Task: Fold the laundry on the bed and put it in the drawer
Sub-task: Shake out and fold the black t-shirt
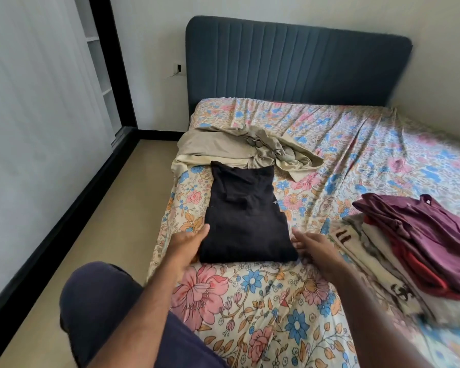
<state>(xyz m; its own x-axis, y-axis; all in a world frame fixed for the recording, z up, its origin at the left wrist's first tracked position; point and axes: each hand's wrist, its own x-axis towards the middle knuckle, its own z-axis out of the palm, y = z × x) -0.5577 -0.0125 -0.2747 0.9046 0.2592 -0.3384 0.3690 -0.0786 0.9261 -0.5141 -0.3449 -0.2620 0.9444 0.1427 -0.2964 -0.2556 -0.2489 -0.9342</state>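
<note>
Black garment (243,216) lies folded on the bed (250,301), long axis running away from the person toward the headboard, its near edge between both hands. Left hand (189,243) touches its near-left corner with fingers straight and relaxed, gripping nothing; right hand (310,245) sits just beside the near-right corner, fingers loosely spread, holding nothing. Both about equally near; beige unfolded cloth (250,150) waits beyond it.

A folded garment (246,216) lies on the bed (263,309) before me, my left hand (189,243) at its left edge, my right hand (310,247) at its right. Behind the garment lies a crumpled sheet (239,150); right of it, a stack of clothes (414,248).
</note>
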